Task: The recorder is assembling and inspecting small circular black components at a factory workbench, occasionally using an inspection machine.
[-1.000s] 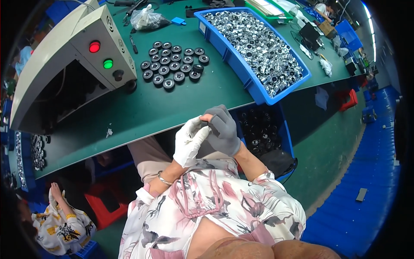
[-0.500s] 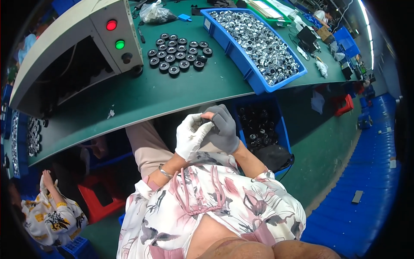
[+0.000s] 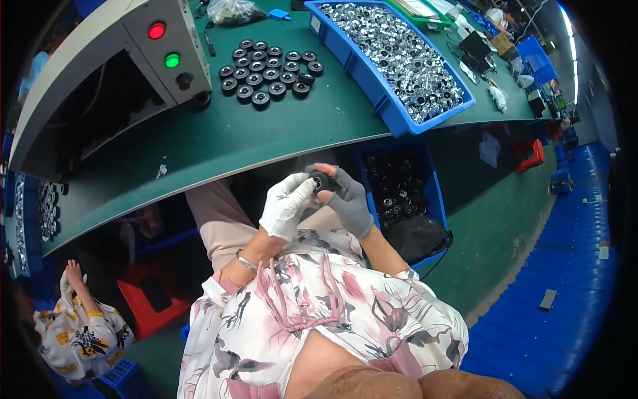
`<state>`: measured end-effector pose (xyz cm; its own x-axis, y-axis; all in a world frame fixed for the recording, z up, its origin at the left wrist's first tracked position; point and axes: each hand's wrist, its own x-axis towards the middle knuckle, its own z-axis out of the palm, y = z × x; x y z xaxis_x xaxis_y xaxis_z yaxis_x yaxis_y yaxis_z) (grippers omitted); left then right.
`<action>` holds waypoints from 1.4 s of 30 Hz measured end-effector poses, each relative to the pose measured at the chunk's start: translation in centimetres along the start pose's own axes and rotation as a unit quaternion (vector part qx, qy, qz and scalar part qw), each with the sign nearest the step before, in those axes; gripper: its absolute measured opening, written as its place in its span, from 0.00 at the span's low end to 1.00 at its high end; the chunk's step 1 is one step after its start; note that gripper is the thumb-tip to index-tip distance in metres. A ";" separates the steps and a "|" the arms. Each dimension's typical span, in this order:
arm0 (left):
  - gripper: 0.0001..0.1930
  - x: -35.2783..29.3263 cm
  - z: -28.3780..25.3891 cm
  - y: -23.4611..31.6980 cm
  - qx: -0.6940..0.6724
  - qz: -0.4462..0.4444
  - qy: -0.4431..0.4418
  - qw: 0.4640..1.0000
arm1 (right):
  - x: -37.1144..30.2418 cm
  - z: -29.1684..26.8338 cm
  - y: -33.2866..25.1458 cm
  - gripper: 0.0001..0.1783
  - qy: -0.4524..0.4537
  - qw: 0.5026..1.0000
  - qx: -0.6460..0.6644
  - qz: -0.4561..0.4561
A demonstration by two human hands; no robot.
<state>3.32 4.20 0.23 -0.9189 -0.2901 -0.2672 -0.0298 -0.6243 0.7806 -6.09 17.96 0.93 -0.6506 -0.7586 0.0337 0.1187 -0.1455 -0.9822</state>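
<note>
Above my lap, just off the table's front edge, both hands meet at a black wheel-like round part (image 3: pixel 323 181). My right hand (image 3: pixel 348 203), in a grey glove with bare fingertips, is closed round its edge with thumb and fingers. My left hand (image 3: pixel 286 206), in a white glove, pinches at the part's near face from the left; its fingertips partly hide what they grip. Similar black round parts (image 3: pixel 273 74) stand grouped on the green table (image 3: pixel 266 136), beyond my hands.
A blue tray (image 3: pixel 381 100) of shiny silver parts stands at the table's right. Below it is a blue crate (image 3: pixel 435 193) holding dark parts. A machine (image 3: pixel 109 56) with red and green lights occupies the left. A co-worker's sleeve (image 3: pixel 96 336) and a red stool (image 3: pixel 143 312) are lower left.
My right hand has turned and its fingers have opened out round the black part, which now shows between both hands. My left hand has shifted slightly left. The view has tilted a little.
</note>
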 end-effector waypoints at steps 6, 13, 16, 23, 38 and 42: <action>0.12 1.3 -0.2 -1.5 0.093 0.025 0.015 0.995 | 0.4 -1.1 1.8 0.12 0.091 0.993 -0.079 0.018; 0.11 2.6 -1.4 -2.7 0.051 0.009 0.008 0.999 | 1.1 -1.0 2.2 0.11 0.147 0.982 -0.118 0.013; 0.12 3.3 -2.5 -3.4 -0.046 -0.041 -0.008 0.998 | 1.5 -1.2 2.7 0.11 0.150 0.981 -0.108 0.062; 0.19 4.3 -3.2 -3.8 -0.139 -0.131 -0.026 0.981 | 2.1 -2.2 3.2 0.12 0.108 0.984 -0.124 0.062; 0.10 3.9 -0.7 -1.9 -0.201 -0.151 -0.025 0.968 | 1.8 -1.1 3.4 0.24 0.130 0.918 -0.365 -0.084; 0.12 4.1 -2.1 -1.9 0.078 -0.076 0.001 0.994 | 1.6 -2.2 3.7 0.21 0.066 0.974 -0.215 0.009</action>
<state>0.42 2.65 -3.55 -0.8980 -0.2027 -0.3906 -0.2294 -0.5419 0.8085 -8.31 17.62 -3.03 -0.7458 -0.6659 0.0192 -0.1748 0.1678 -0.9702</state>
